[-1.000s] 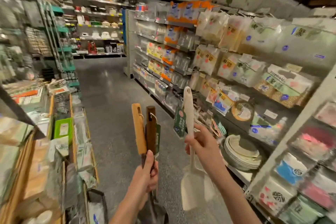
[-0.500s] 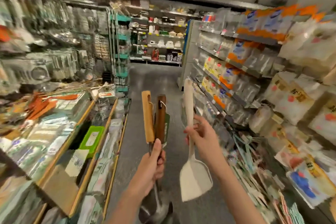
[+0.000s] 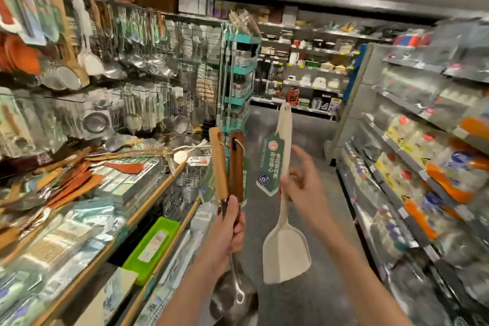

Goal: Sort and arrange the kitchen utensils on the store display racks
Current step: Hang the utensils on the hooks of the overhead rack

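head view: a person stands in a store aisle with both bare arms raised in front. the left hand (image 3: 225,230) clenches around two utensils at once, thumb pressed up along them: a light wooden handle (image 3: 218,164) and a dark wooden handle (image 3: 236,164) stand side by side, upright and touching or nearly so, each with a green tag (image 3: 246,180) hanging behind. below the fist their metal stems run down to shiny steel heads (image 3: 232,296) near the bottom edge, blurred and overlapping.

the right hand (image 3: 301,190) holds a cream plastic spatula (image 3: 285,254) by the middle of its handle, blade down and handle tip up, tilted slightly. thumb and lower fingers pinch the handle while the index finger (image 3: 304,156) sticks out loose. a green label (image 3: 271,167) with printed characters hangs off the handle just left of the hand.

to the left, a display rack (image 3: 148,42) carries hanging ladles, strainers and spatulas, with a wooden-edged shelf (image 3: 148,198) below it piled with wooden and orange utensils and a lime green tray (image 3: 150,243). to the right, shelves (image 3: 412,119) of packaged goods are blurred.
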`<action>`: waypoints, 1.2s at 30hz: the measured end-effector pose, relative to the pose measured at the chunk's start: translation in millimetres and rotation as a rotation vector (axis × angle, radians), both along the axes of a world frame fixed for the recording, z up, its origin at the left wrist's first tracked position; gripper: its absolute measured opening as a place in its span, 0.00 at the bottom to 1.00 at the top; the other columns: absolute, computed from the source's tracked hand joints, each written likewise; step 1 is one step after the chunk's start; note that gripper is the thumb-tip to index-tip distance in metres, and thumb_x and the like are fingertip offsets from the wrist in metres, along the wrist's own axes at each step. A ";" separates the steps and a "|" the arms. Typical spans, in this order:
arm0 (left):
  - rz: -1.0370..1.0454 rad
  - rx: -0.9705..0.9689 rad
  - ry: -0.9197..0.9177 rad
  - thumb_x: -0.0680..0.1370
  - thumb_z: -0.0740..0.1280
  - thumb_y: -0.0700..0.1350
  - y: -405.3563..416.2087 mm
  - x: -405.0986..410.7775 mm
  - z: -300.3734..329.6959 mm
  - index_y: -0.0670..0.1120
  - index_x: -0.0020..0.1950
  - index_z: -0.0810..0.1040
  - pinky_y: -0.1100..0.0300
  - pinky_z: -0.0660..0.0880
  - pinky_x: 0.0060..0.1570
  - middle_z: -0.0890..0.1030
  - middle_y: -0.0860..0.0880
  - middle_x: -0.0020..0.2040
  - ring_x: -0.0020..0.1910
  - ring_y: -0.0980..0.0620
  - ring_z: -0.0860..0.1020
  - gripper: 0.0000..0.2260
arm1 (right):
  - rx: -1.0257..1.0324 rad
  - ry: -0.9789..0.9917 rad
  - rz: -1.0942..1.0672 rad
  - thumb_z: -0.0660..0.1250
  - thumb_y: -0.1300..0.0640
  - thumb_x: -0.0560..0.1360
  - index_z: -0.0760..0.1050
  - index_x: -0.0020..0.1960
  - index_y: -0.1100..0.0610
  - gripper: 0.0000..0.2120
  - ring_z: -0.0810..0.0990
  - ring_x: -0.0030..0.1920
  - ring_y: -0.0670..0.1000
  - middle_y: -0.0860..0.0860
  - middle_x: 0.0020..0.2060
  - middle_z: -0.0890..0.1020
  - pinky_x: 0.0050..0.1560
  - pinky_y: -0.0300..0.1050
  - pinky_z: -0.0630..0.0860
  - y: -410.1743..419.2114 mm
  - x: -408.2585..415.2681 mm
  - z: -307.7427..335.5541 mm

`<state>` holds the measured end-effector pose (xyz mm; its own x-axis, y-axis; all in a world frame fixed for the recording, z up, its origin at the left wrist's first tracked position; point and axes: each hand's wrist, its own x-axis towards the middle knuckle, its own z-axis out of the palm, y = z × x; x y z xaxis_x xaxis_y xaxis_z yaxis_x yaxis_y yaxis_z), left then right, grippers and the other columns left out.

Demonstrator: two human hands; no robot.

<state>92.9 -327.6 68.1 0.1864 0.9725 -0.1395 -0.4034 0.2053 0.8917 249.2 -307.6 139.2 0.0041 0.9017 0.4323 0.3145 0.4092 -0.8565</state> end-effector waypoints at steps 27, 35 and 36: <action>0.841 0.098 0.055 0.71 0.59 0.60 566.4 -74.8 58.9 0.44 0.38 0.70 0.69 0.55 0.17 0.64 0.53 0.25 0.19 0.59 0.59 0.18 | 0.138 -0.127 0.804 0.66 0.63 0.75 0.56 0.71 0.35 0.35 0.81 0.43 0.48 0.51 0.48 0.80 0.41 0.40 0.80 673.9 -151.0 49.0; 1.034 0.124 0.148 0.78 0.56 0.55 599.5 -176.1 79.2 0.44 0.40 0.69 0.68 0.53 0.19 0.63 0.52 0.27 0.19 0.59 0.59 0.16 | 0.162 -0.066 0.971 0.65 0.65 0.76 0.54 0.71 0.35 0.36 0.81 0.44 0.49 0.51 0.50 0.78 0.46 0.50 0.81 722.0 -280.8 60.6; 1.054 0.124 0.162 0.76 0.57 0.56 604.4 -190.4 82.8 0.44 0.40 0.69 0.67 0.53 0.19 0.62 0.51 0.27 0.19 0.59 0.58 0.16 | 0.152 -0.070 0.982 0.65 0.65 0.76 0.54 0.71 0.35 0.36 0.81 0.45 0.51 0.52 0.49 0.78 0.47 0.51 0.81 726.8 -298.3 65.2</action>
<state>-97.5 276.8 150.9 -0.7667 0.6416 0.0233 -0.1993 -0.2723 0.9413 -49.1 419.2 204.4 -0.7439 0.4266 0.5144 -0.1746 0.6190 -0.7658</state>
